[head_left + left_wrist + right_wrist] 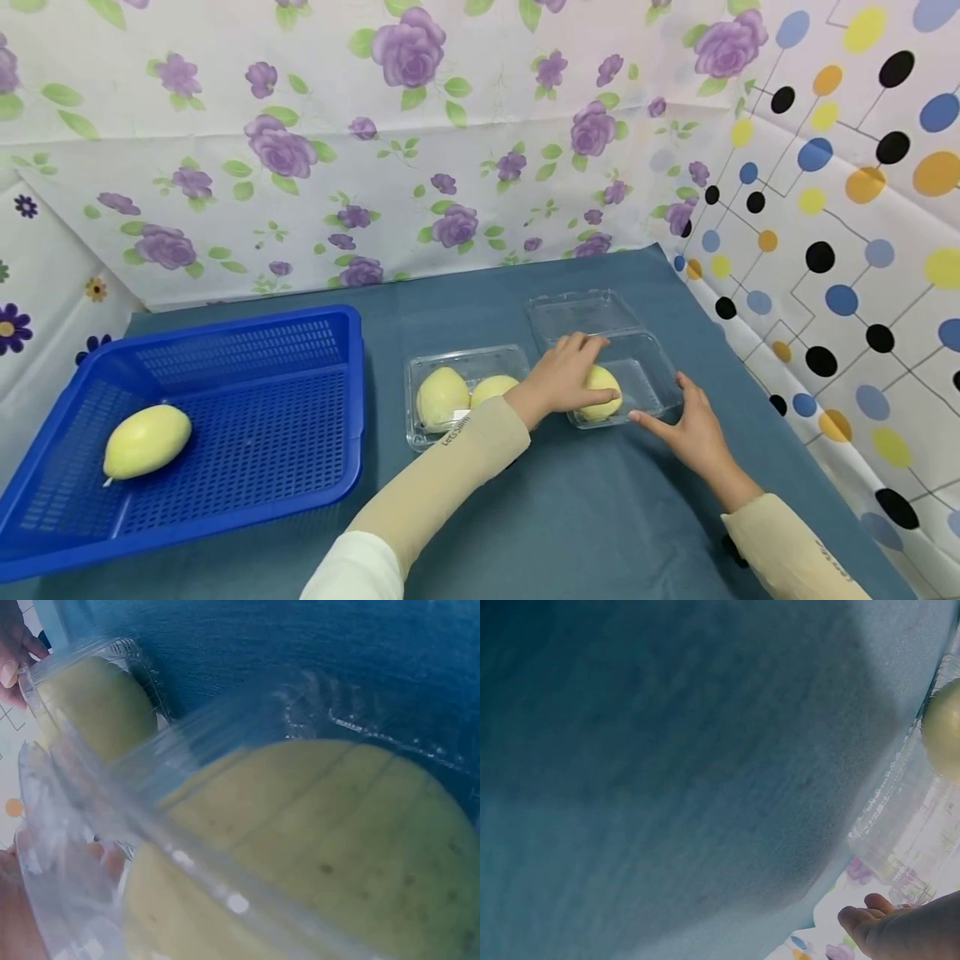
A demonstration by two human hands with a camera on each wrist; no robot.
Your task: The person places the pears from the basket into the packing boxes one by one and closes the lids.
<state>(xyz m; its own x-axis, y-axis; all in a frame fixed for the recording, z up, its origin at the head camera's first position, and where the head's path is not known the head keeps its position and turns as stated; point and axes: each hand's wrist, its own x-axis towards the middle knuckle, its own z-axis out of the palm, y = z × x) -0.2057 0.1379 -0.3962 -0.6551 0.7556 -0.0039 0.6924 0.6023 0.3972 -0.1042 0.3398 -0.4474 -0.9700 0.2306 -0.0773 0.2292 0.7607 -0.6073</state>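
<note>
My left hand (564,375) grips a yellow mango (602,393) inside the left half of an open clear plastic clamshell box (637,375). Its thumb lies across the front of the fruit, and its fingers reach over the top. In the left wrist view, part of the left hand (19,919) shows behind clear plastic. My right hand (693,429) is at the box's front right corner, thumb and fingers spread and touching its edge. The box's lid (581,312) lies folded back behind it. In the right wrist view, fingertips (855,919) are right at the box's end.
Left of the open box, another clear plastic box (480,360) holds two mangoes (442,398), partly covered by my left sleeve. A blue plastic basket (262,417) with one mango (147,442) stands at the left. Patterned sheets border the blue-grey tablecloth (570,517).
</note>
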